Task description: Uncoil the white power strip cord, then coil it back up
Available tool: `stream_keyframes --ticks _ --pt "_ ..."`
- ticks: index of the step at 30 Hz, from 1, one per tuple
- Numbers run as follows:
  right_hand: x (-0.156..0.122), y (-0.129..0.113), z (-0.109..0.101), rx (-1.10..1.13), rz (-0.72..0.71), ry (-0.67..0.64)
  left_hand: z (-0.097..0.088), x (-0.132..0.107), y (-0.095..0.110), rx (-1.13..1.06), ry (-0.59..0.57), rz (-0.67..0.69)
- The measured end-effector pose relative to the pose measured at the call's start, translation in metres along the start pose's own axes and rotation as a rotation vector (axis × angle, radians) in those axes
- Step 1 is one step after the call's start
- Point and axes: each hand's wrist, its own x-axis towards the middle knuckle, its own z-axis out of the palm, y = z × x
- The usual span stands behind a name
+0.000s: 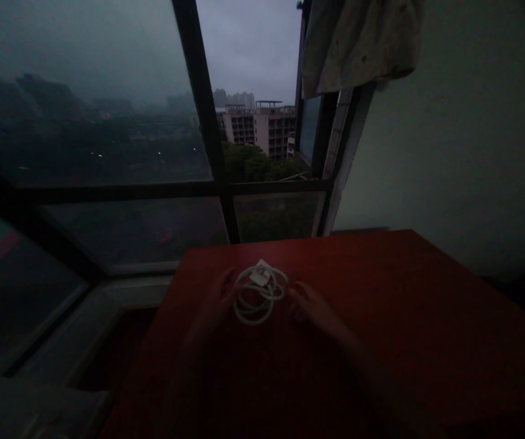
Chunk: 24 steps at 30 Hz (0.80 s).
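A coiled white cable (270,297) lies in loose loops on the red-brown table (358,274). A white plug-like block (260,278) rests on top of the coil, its exact kind too dim to make out. At the coil's left side is my left hand (220,299), fingers curved and apart, with nothing visible in them. On the other side, my right hand (307,302) points its loosely bent fingers at the loops. Its fingertips are close to the cable's right edge; whether they touch it I cannot tell in the low light.
Dark-framed windows (221,183) stand beyond the table's far edge, with one pane open at the right. A pale cloth (363,49) hangs above that opening. A plain wall (449,134) borders the right side. A ledge (138,286) runs along the left.
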Motion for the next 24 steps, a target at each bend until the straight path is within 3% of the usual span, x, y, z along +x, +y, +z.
stream_keyframes --ticks 4,7,14,18,21,24 --pt "0.011 -0.010 0.024 0.151 0.014 -0.058 -0.008 -0.007 0.005 -0.035 -0.200 -0.003" --pt "0.025 -0.019 0.041 0.213 0.013 -0.055 -0.018 -0.003 0.001 -0.018 -0.186 0.001" --pt "0.088 -0.033 0.090 0.309 0.014 -0.079 -0.038 0.024 -0.025 0.000 0.303 0.007" --pt "0.123 -0.043 0.118 0.308 0.028 -0.054 -0.042 0.032 -0.039 0.078 0.440 0.062" --pt "0.133 -0.047 0.127 0.304 0.040 -0.033 -0.044 0.031 -0.042 0.205 0.546 0.120" --pt "0.124 -0.043 0.120 0.285 0.031 -0.005 -0.047 0.025 -0.036 0.373 0.772 0.159"
